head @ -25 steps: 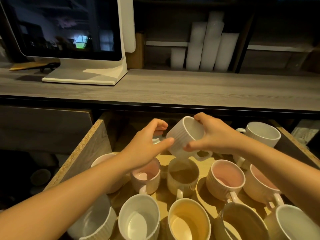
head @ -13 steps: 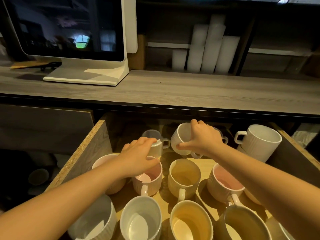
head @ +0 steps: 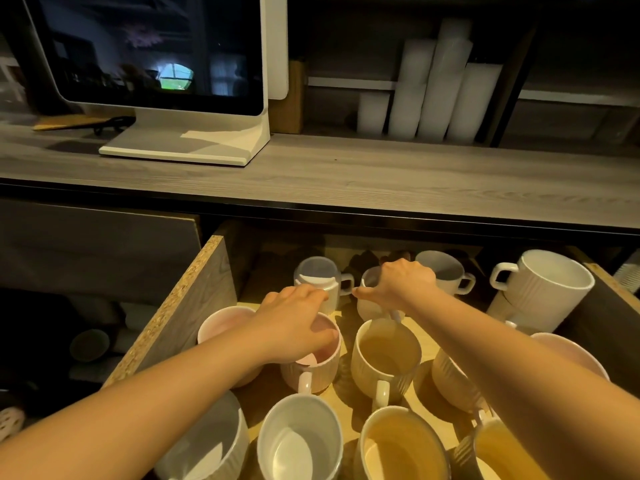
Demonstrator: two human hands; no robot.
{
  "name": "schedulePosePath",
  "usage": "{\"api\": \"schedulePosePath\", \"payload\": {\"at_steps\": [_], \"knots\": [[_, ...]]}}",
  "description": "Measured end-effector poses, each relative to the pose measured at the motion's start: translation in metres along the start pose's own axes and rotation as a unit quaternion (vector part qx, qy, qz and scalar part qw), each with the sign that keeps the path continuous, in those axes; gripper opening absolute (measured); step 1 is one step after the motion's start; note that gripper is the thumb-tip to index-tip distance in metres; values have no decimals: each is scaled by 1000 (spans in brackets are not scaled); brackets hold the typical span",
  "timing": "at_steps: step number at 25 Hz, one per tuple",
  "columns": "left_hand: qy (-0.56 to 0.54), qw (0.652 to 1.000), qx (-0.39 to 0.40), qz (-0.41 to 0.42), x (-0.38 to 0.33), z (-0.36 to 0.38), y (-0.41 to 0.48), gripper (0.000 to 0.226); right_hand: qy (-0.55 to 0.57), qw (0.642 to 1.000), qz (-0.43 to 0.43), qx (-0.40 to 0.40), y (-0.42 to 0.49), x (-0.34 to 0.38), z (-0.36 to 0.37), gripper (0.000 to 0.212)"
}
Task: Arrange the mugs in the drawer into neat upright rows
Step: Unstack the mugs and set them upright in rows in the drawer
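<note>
White mug [head: 369, 307] gripped by right hand [head: 403, 284] inside drawer [head: 194, 289].

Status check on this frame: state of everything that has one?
drawer: open
monitor: screen dark
right hand: grips white mug in back row
left hand: over pink mug, grip unclear
pink mug: upright
cream mug: upright
lidded mug: upright, lid on
large white mug: tilted, on top of another mug
</note>
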State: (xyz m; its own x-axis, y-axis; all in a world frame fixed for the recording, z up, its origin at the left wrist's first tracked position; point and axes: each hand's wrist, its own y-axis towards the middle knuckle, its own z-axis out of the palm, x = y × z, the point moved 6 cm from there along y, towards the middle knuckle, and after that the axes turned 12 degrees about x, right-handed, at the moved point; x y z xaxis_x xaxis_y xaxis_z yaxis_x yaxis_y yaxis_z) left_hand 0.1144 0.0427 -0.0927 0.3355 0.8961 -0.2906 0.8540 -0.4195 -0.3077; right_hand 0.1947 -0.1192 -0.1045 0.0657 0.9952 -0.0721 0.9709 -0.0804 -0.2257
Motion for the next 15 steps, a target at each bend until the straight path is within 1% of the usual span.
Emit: {"api": "schedulePosePath", "payload": {"at_steps": [2, 5, 6, 7, 11, 15], "knots": [[5, 1000, 2, 0, 0, 1, 0, 59, -5, 1000, -11, 24, 0, -1, -4, 70], [13, 1000, 14, -1, -1, 3, 0, 57, 41, 991, -49, 117, -3, -6, -8, 67], [14, 1000, 21, -2, -1, 4, 1, 56, 43, 988, -62, 137, -4, -7, -10, 65], [14, 999, 29, -3, -1, 6, 2, 56, 40, 987, -68, 141, -5, -9, -11, 64], [6, 998, 60, 3, -2, 13, 3, 55, 63, 992, -64, 89, -2, -12, -12, 67], [-2, 998, 60, 7, 0, 15, 4, 55, 68, 993, -62, 73, -3, -12, -10, 66]]}}
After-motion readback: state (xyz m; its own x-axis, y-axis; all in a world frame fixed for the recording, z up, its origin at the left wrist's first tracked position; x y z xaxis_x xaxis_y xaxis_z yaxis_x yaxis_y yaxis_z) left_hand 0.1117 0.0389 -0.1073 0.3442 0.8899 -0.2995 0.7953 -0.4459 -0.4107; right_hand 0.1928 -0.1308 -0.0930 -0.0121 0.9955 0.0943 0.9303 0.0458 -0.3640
